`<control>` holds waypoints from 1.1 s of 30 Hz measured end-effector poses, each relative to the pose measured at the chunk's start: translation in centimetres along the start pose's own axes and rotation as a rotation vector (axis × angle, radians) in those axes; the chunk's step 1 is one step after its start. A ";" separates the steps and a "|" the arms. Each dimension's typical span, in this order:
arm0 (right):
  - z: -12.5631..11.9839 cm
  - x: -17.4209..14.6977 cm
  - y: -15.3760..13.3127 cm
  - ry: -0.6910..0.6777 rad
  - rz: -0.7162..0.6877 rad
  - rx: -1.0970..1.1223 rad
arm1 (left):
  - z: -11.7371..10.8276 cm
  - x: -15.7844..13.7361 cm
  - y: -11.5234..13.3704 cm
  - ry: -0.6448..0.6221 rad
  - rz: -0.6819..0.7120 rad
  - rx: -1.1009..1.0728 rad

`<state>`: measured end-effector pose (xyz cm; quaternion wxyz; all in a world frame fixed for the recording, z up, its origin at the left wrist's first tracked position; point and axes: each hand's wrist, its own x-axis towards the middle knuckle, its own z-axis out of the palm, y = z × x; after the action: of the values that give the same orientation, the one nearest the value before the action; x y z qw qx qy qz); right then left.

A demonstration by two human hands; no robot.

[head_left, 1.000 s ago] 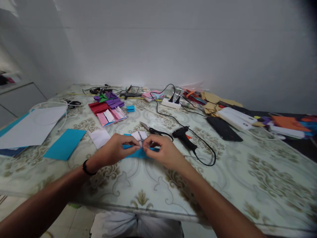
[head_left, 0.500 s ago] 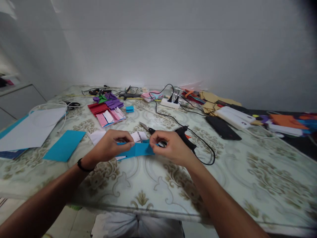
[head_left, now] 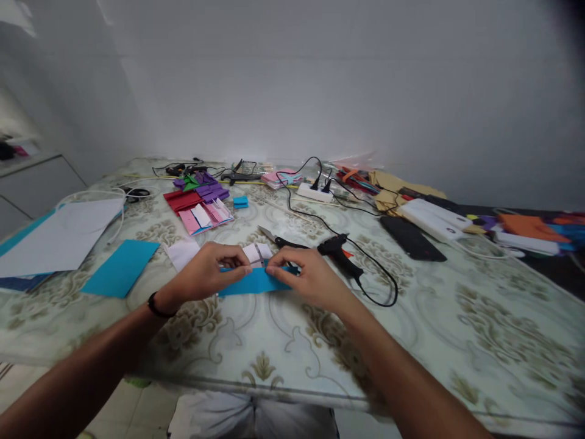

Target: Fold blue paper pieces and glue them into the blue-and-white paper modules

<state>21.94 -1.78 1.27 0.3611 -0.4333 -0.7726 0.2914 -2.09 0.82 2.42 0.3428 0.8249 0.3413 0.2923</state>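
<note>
A folded strip of blue paper point(head_left: 256, 283) is held low over the table between my two hands. My left hand point(head_left: 214, 271) pinches its top edge left of the middle, thumb in front. My right hand point(head_left: 306, 271) pinches the same edge to the right, fingertips close to the left ones. Just behind lie white paper pieces point(head_left: 256, 253), partly covered by my fingers. Scissors point(head_left: 283, 240) point to the left behind my right hand, their handles partly hidden. A black glue gun point(head_left: 340, 253) rests to the right of that hand.
A blue sheet point(head_left: 122, 268) and white sheets point(head_left: 68, 238) lie at left. Folded pink, red and purple papers point(head_left: 201, 204) stand farther back. A white power strip point(head_left: 314, 192), black phone point(head_left: 411, 238) and white power bank point(head_left: 434, 218) are behind and right, with cables running between.
My fingertips have drawn closer together along the paper's top edge, the right hand shifting left. The blue strip's front now faces me more fully.
</note>
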 end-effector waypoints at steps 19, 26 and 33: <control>2.0 0.3 0.9 0.085 0.349 0.807 | 1.2 -0.4 -0.7 -0.082 -0.063 -0.249; 2.3 -0.1 0.3 -0.063 0.115 0.329 | 1.2 -0.2 -1.0 -0.085 -0.018 -0.320; 0.6 -0.3 0.6 0.122 -0.069 0.332 | 0.6 -0.2 -1.7 -0.135 -0.151 -0.277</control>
<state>21.83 -1.89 0.37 0.4839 -0.3578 -0.7050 0.3753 -2.37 1.37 0.74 0.4965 0.7594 0.3350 0.2541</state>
